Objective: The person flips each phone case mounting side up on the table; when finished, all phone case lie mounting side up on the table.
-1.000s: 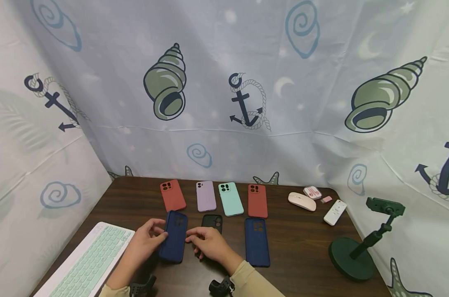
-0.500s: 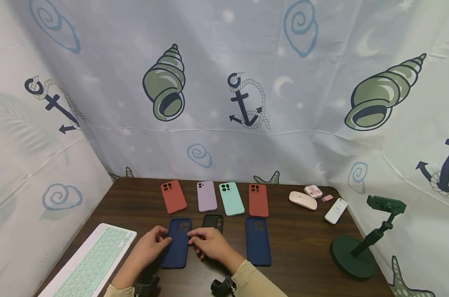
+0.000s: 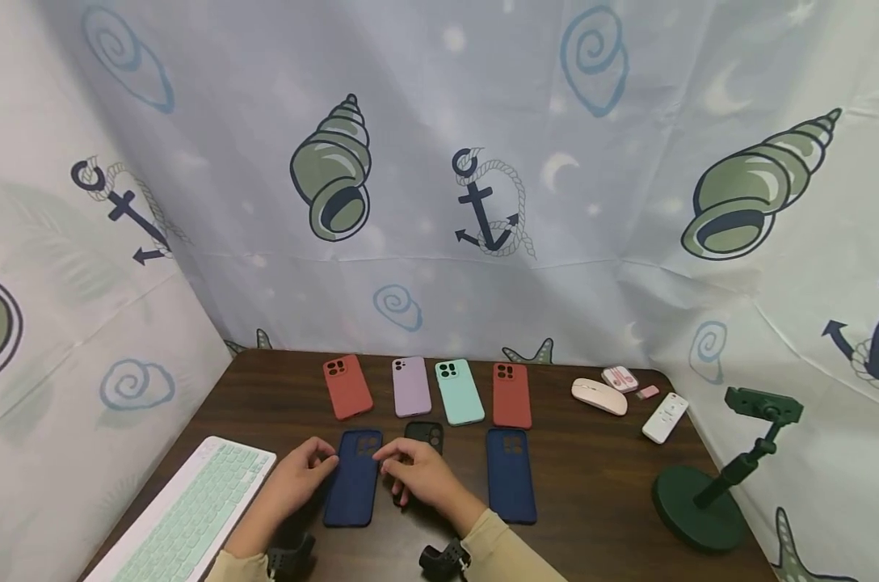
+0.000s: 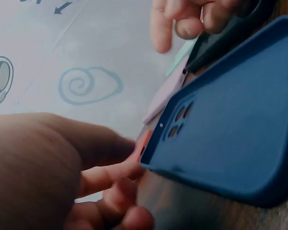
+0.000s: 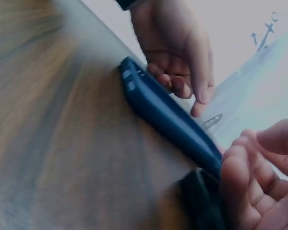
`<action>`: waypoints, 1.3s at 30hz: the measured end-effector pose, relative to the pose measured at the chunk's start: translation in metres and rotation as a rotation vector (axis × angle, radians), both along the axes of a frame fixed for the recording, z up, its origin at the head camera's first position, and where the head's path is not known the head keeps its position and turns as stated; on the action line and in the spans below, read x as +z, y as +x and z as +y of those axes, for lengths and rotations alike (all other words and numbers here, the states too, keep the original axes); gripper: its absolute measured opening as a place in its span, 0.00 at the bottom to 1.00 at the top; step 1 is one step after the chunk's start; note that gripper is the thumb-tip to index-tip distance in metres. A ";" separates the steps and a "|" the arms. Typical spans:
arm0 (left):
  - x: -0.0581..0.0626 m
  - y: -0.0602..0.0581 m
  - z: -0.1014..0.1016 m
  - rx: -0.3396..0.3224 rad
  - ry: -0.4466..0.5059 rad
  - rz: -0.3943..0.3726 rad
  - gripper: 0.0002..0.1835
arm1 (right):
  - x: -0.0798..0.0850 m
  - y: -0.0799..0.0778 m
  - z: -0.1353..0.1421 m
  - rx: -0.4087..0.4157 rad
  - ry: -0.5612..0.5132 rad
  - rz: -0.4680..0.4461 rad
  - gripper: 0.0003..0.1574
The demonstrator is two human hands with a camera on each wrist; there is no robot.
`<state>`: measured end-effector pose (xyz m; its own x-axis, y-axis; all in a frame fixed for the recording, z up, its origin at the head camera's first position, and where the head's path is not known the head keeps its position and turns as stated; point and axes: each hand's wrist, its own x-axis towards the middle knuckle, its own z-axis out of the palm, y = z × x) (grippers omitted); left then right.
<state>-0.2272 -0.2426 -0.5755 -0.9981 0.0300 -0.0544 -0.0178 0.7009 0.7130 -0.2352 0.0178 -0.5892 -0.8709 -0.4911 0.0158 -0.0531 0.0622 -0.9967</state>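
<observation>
A dark blue phone case [image 3: 354, 485] lies on the table between my two hands, its hollow side up in the left wrist view. My left hand [image 3: 300, 478], fingers loosely bent, is beside the case's left edge. The left wrist view has those fingers near the case's corner, not wrapped round it. At the case's right side hovers my right hand [image 3: 426, 478], loosely curled with nothing in it. Partly hidden beneath that hand is a black phone case [image 3: 426, 433]. Another dark blue phone case [image 3: 510, 481] lies farther right.
Along the back lie a red phone case [image 3: 348, 388], a lilac one [image 3: 412, 388], a mint one [image 3: 460, 394] and a second red one [image 3: 512, 396]. A keyboard [image 3: 192, 509] flanks the left; a mouse [image 3: 599, 396], remote [image 3: 665, 418] and green stand [image 3: 701, 509] are right.
The blue phone case, tilted up in my left hand a second ago, has come down flat on the table. My left fingers have let go of it. The right hand has barely moved.
</observation>
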 end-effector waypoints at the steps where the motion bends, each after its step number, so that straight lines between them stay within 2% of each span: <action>1: 0.000 0.000 0.000 0.006 0.012 0.002 0.09 | 0.002 0.001 0.001 0.006 -0.030 -0.020 0.15; 4: 0.004 0.000 0.004 0.021 0.041 0.041 0.08 | 0.013 0.001 0.005 0.033 -0.125 -0.066 0.17; 7: 0.017 -0.004 0.009 0.012 0.052 0.088 0.08 | 0.027 -0.003 0.007 0.043 -0.158 -0.080 0.16; 12: 0.045 -0.015 0.014 -0.009 0.061 0.154 0.09 | 0.046 -0.019 0.006 -0.004 -0.042 -0.038 0.11; 15: 0.051 -0.030 0.015 -0.009 0.060 0.190 0.11 | 0.050 -0.034 0.004 -0.044 0.043 -0.011 0.10; 17: 0.048 -0.043 0.014 -0.002 0.069 0.201 0.13 | 0.049 -0.046 0.001 -0.070 0.085 -0.001 0.10; 19: 0.040 -0.057 0.013 0.009 0.111 0.205 0.14 | 0.047 -0.059 -0.003 -0.086 0.125 0.003 0.11; 24: 0.023 -0.093 0.009 0.020 0.210 0.232 0.17 | 0.043 -0.088 -0.018 -0.081 0.172 0.023 0.15; 26: 0.018 -0.106 0.008 0.026 0.258 0.242 0.18 | 0.042 -0.098 -0.022 -0.081 0.169 0.030 0.17; 29: 0.011 -0.122 0.009 0.055 0.392 0.238 0.20 | 0.040 -0.109 -0.027 -0.094 0.169 0.020 0.19; 33: -0.003 -0.130 0.010 0.089 0.490 0.192 0.22 | 0.037 -0.117 -0.029 -0.109 0.197 -0.018 0.22; 39: -0.020 -0.126 0.006 0.180 0.438 0.185 0.21 | 0.032 -0.129 -0.029 -0.082 0.147 -0.061 0.26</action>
